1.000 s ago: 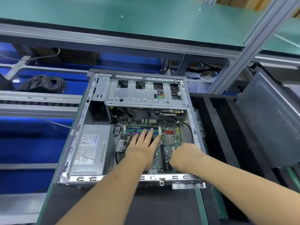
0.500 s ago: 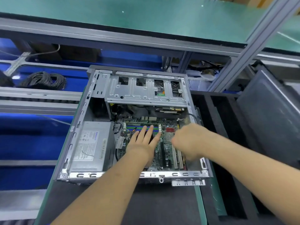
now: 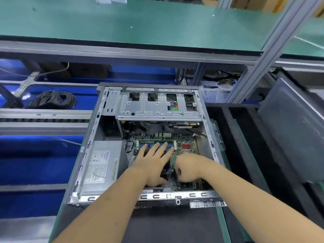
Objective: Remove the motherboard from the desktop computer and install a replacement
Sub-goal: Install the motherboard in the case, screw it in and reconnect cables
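motherboard [image 3: 184,151] sits in open case [image 3: 208,130]; left hand [image 3: 154,162] flat, fingers spread, steadying it; right hand [image 3: 188,170] curled low, grip hidden, cannot tell.

- Right hand [image 3: 188,170]: half a second ago it was raised over the right-hand part of the motherboard [image 3: 185,148], near the red component; now lower and closer to the near edge of the case [image 3: 91,155], fingers curled, just beside the left hand [image 3: 154,163]. What it holds, if anything, cannot be told.
- A second ago it sat in a similar low spot, slightly further right.
- Left hand: fingers spread a little wider across the board; thumb now reaches toward the right hand.
- Camera has tilted up slightly.
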